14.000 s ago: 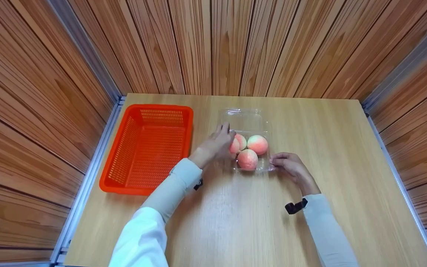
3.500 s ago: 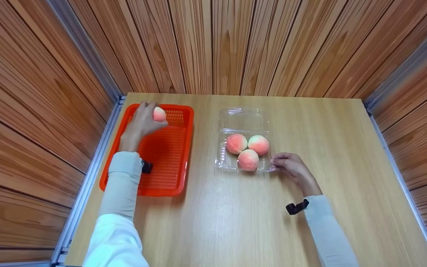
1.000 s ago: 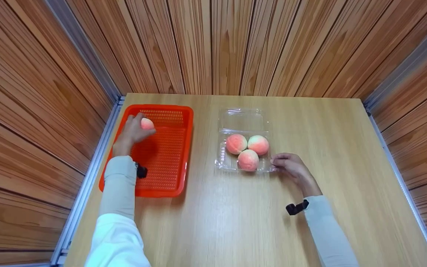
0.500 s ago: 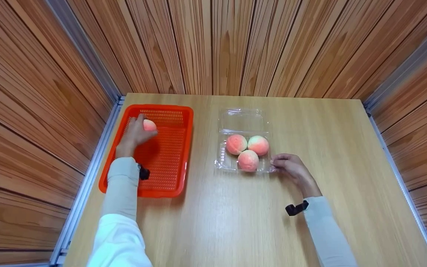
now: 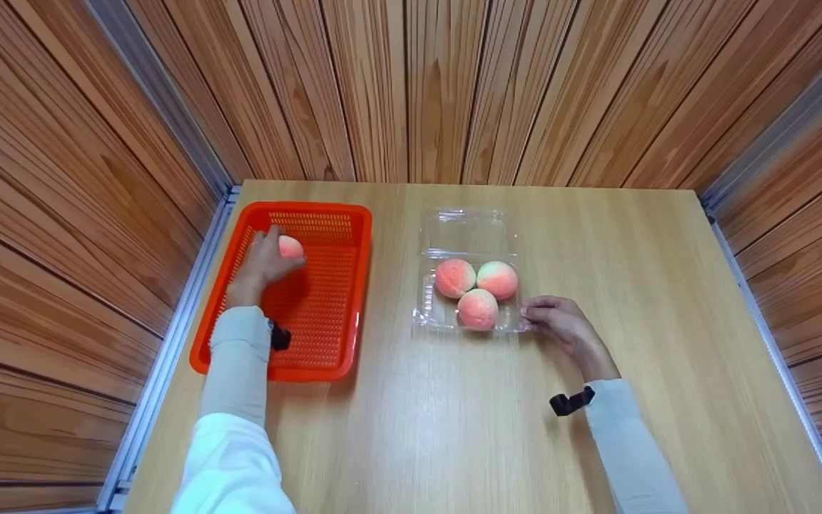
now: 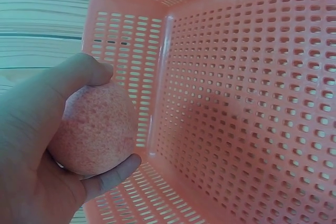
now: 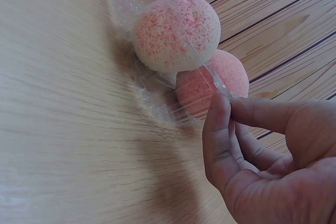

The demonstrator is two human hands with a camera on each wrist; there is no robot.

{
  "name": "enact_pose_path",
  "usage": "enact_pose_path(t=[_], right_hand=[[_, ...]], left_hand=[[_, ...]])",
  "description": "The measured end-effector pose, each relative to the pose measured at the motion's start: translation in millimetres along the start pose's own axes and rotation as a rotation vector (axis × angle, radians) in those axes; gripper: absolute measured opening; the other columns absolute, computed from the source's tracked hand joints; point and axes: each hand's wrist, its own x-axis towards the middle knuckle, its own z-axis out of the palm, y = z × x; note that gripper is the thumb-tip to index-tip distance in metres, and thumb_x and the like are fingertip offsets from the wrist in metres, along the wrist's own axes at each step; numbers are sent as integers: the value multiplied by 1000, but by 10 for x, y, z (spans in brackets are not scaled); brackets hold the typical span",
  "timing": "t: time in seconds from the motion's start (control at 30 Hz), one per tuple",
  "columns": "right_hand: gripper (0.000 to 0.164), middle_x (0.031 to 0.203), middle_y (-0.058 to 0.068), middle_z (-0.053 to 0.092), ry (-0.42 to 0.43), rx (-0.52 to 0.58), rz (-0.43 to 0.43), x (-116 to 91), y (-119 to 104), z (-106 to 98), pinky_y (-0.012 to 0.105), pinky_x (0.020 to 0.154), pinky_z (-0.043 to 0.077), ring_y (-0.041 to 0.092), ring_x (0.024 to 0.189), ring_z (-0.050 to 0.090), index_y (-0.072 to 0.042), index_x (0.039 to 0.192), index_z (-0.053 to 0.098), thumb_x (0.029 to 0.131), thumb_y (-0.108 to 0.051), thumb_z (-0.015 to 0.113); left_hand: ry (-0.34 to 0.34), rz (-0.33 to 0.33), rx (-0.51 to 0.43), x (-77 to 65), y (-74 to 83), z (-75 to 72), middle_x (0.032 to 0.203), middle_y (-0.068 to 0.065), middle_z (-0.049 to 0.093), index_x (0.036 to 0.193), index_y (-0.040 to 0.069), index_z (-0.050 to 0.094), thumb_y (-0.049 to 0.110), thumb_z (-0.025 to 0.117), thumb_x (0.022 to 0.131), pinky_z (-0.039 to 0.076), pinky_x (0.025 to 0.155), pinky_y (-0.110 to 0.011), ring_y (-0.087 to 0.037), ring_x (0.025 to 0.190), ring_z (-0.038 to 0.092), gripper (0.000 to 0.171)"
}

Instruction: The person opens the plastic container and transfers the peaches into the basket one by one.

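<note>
Inside the orange basket [image 5: 364,300], near its left side, my left hand [image 5: 261,265] grips a pink-and-white peach [image 5: 290,247]. The left wrist view shows thumb and fingers curled round that peach [image 6: 100,129], above the slotted basket floor [image 6: 247,108]. My right hand [image 5: 564,325] pinches the front right corner of a clear plastic clamshell box [image 5: 434,314] between thumb and index finger. Three peaches lie in the box: one at back left [image 5: 455,278], one at back right [image 5: 497,280] and one in front [image 5: 478,309]. The box's lid [image 5: 464,230] lies folded back behind it.
A light wooden table [image 5: 439,428] carries everything, the basket on the left and the box near the middle. Wood-plank walls [image 5: 439,93] stand behind and on both sides. Metal rails run along the table's left and right edges.
My left hand has carried a peach from the box to the basket. Over the last second it shifts slightly right and nearer within the basket. The right hand stays at the box corner.
</note>
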Motion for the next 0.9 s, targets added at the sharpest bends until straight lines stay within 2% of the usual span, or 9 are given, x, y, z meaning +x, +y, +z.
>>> enact_pose_path(t=[0.23, 0.47, 0.6, 0.9], right_hand=[[40, 105, 8, 74, 9, -4, -2, 7, 16, -2, 22, 81, 62, 13, 92, 72, 15, 137, 55, 103, -3, 65], [40, 109, 8, 73, 16, -15, 18, 1, 26, -4, 26, 87, 62, 15, 95, 71, 13, 139, 56, 104, -4, 65], [40, 107, 6, 73, 16, -16, 21, -1, 26, -6, 29, 91, 62, 15, 95, 71, 13, 138, 57, 103, -4, 65], [39, 106, 7, 73, 9, -18, 5, 8, 26, -8, 25, 85, 62, 14, 93, 71, 14, 137, 57, 103, -4, 65]], left_hand=[[-10, -6, -2, 7, -34, 31, 172, -34, 15, 170, 4, 15, 34, 69, 98, 29, 126, -67, -51, 153, 31, 95], [-5, -1, 7, 4, -61, 73, 164, -31, 30, 166, 2, 24, 32, 68, 98, 34, 124, -67, -47, 142, 42, 86], [-9, -5, 2, 4, -62, 103, 161, -30, 33, 164, 3, 27, 32, 68, 98, 38, 122, -66, -45, 136, 44, 83], [-11, -18, -2, 12, -92, 150, 153, -29, 39, 161, 4, 33, 31, 69, 97, 41, 118, -66, -45, 131, 48, 78]])
